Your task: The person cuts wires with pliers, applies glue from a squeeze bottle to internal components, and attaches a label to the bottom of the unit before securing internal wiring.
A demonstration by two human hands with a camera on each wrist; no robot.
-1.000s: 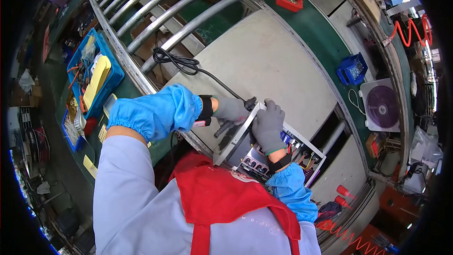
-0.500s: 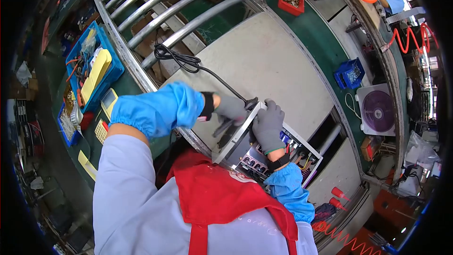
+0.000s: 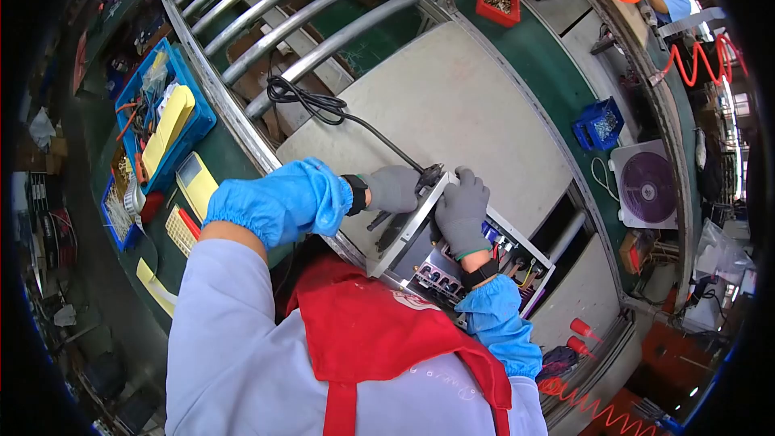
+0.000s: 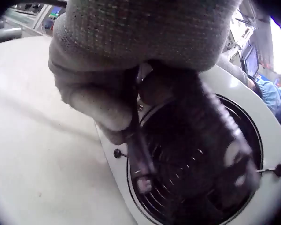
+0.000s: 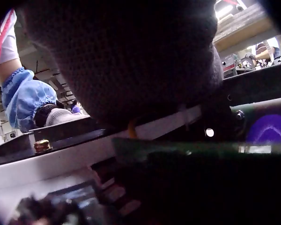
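An open metal case [image 3: 413, 224] is set at an angle on a pale bench [image 3: 476, 105], close to the front of the person's red apron [image 3: 387, 315]. Its near edges are bright and silvery, and its uncovered interior is crowded with parts: a row of dark, rounded components [image 3: 438, 281] is lined up along a pale bracket, a small blue part [image 3: 489, 234] is tucked beside the right hand [image 3: 462, 214], and coloured wires [image 3: 529, 274] are bunched toward the far end. The case's outer side is formed by a white panel [image 4: 272, 140], in which a large round black grille [image 4: 159, 197] with concentric rings is framed; a black knob [image 4: 277, 169] is seen at its edge. A brass-coloured screw [image 5: 43, 146] is seated on a metal rim.

Both hands are covered by grey knit gloves. A slim dark object [image 4: 143, 161] is gripped by the left hand [image 3: 394, 188] in front of the grille, its details blurred. The case's top edge is touched by the right hand; whether its fingers are curled round it cannot be told. Beside the left hand, a looped black cord [image 3: 371, 129] is stretched over the bench.
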